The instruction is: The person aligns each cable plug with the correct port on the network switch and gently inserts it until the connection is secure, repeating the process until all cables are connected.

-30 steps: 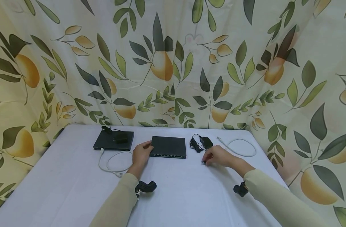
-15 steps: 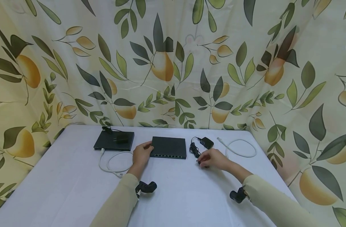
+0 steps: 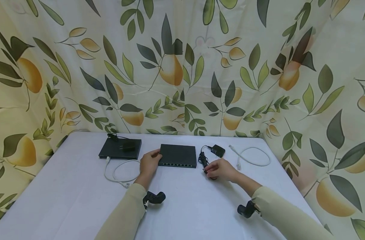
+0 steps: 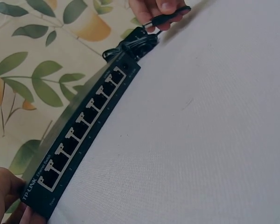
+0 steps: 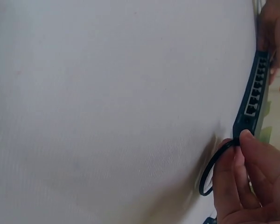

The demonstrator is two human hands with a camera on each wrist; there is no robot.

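Note:
A black TP-LINK Ethernet switch (image 3: pixel 178 155) lies mid-table, its row of ports (image 4: pixel 81 126) facing the person. My left hand (image 3: pixel 149 165) grips its left end, fingers and thumb on opposite faces. With thumb and fingertips, my right hand (image 3: pixel 221 170) pinches the barrel plug (image 4: pixel 165 18) of a power cord just off the switch's right front corner. The plug's metal tip points toward the switch in the left wrist view. From the fingers, the black cord bends in a loop (image 5: pixel 204 179). Its tied bundle (image 3: pixel 202 159) and power adapter (image 3: pixel 218 150) lie right of the switch.
At the left is a second black box (image 3: pixel 109 149) with a black adapter (image 3: pixel 128 145) on top. A white network cable (image 3: pixel 107 175) runs from its front edge and coils on the tablecloth. Another white network cable (image 3: pixel 260 165) curls at the right. A patterned curtain (image 3: pixel 182 110) hangs behind.
My right hand has moved left with the plug, closer to the switch's right corner, and the cord bundle has shifted with it. My left hand has stayed on the switch.

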